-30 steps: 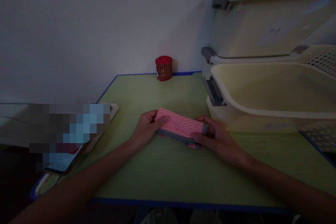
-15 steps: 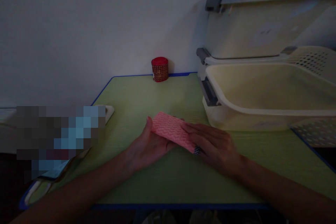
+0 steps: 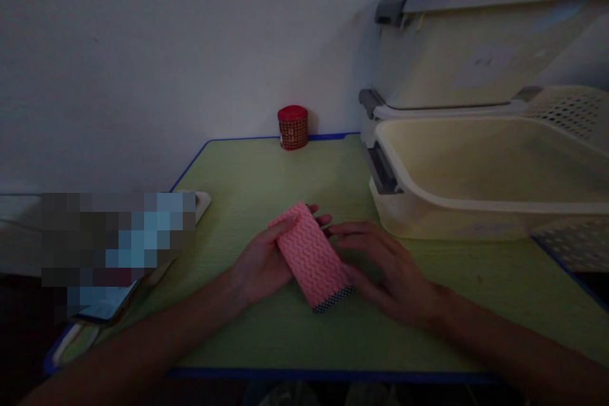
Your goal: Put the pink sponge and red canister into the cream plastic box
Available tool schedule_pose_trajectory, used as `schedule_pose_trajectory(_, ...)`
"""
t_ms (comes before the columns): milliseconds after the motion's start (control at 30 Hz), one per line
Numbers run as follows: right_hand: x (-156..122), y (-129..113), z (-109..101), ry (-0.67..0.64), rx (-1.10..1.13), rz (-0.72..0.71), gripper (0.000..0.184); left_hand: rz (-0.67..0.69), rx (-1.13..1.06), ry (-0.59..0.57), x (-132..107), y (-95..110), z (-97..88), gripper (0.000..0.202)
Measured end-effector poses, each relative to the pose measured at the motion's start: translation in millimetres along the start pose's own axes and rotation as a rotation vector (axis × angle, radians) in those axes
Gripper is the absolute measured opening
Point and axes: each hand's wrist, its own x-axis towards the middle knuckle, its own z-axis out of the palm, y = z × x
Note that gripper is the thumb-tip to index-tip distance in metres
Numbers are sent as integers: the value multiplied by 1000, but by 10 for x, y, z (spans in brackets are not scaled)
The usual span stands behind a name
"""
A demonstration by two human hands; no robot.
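While left hand holds pink cloth | long axis slants near-right | right hand, loosely parted, at right edge

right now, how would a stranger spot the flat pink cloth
Start at the pale green table, where a cream plastic bin sits on the right. Left of that, the left hand holds the flat pink cloth. Its wavy texture and checked edge distinguish it from the round red container behind.
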Motion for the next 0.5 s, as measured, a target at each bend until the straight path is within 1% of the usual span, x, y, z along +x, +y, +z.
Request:
schedule_pose_trajectory(100,0,-2,29,7,75,75,18,-1,-3,48,-2,-6,4,23)
schedule_pose_trajectory(167,9,-24,45,36,114,121,14,-7,-10,41,-5,-7,3,23)
schedule_pose_trajectory(233,26,-53,59,45,167,214,8,-18,-20,24,-6,-8,-1,24)
schedule_pose_trajectory(300,48,-75,75,-9,265,362,3,-28,-27,11,-3,-10,-7,25)
schedule_pose_trajectory(400,78,-75,97,-115,399,593,6,-26,-20,14,5,-14,-12,25)
schedule_pose_trajectory(500,96,-53,111,-147,443,704,11,-4,4,34,6,-17,-6,24)
